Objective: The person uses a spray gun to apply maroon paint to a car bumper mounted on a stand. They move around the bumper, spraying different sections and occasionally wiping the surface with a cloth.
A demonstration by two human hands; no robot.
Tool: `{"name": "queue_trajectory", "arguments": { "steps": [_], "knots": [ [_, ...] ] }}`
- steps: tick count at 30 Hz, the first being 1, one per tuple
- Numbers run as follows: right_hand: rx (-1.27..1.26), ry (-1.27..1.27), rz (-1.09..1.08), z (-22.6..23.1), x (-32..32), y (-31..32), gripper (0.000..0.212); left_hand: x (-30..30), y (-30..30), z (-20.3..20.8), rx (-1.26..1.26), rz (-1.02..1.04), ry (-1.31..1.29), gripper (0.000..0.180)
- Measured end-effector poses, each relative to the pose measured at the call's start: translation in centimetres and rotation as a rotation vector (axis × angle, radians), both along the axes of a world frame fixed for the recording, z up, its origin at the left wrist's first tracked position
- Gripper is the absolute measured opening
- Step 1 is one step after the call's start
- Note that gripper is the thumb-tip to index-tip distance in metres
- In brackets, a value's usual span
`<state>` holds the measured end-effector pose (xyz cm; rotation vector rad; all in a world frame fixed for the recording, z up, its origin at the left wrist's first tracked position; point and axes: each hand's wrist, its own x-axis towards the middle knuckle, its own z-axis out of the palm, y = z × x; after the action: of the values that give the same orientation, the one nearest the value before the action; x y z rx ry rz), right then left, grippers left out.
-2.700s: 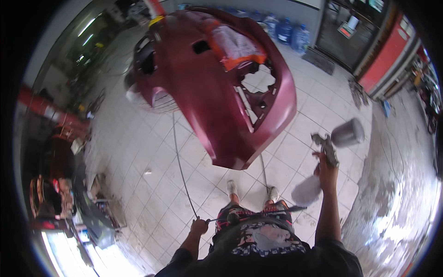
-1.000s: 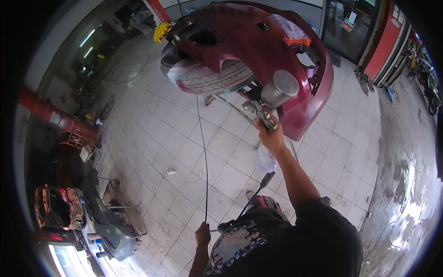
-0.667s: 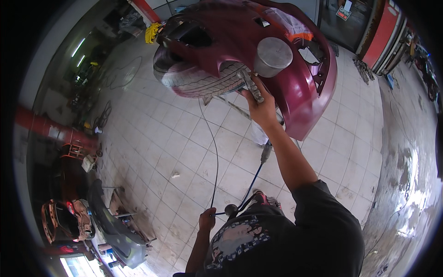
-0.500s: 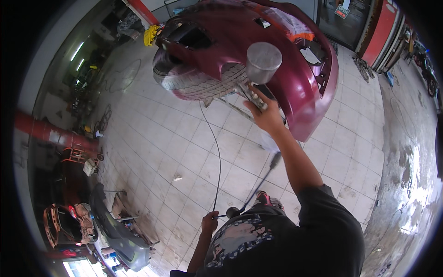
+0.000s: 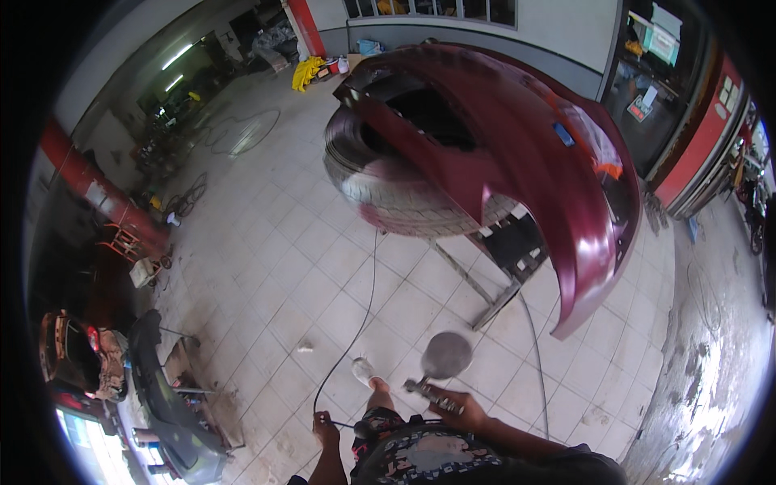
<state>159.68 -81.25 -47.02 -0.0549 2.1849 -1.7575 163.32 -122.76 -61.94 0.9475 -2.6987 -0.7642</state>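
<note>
From here the bumper hides part of the tyre, and the right hand covers the handle of the spray gun.

Head cam = left fisheye, pitched down and forward from head height. Shirt near, maroon bumper mid-range, window far; red pillar left, glass door right. Straight edges bow toward rim.

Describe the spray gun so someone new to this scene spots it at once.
Find the big dark-red bumper at upper right. Below it, over the pale tiled floor, the right hand grips the spray gun. Its round grey cup sets it apart from the thin dark hose running to the left hand.
</note>
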Motion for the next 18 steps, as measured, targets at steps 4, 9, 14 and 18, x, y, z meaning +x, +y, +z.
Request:
{"name": "queue_trajectory", "arguments": {
  "steps": [4,9,14,18],
  "knots": [
    [-0.066,0.177,0.203,2.6,-8.3,-6.1,0.053,-4.5,-6.7,-4.9,0.16,-0.003,0.245,0.01],
    [-0.038,0.274,0.111,3.5,-22.1,-17.2,0.055,-18.1,-15.0,-7.0,0.135,0.084,0.126,0.005],
    [-0.081,0.205,0.039,8.9,-35.4,-28.3,0.057,-33.1,-27.3,-5.0,0.109,0.048,0.221,0.008],
    [-0.155,0.352,0.002,9.8,-43.2,-34.0,0.057,-45.2,-38.1,-1.8,0.112,0.31,0.665,0.037]
  ]
}}
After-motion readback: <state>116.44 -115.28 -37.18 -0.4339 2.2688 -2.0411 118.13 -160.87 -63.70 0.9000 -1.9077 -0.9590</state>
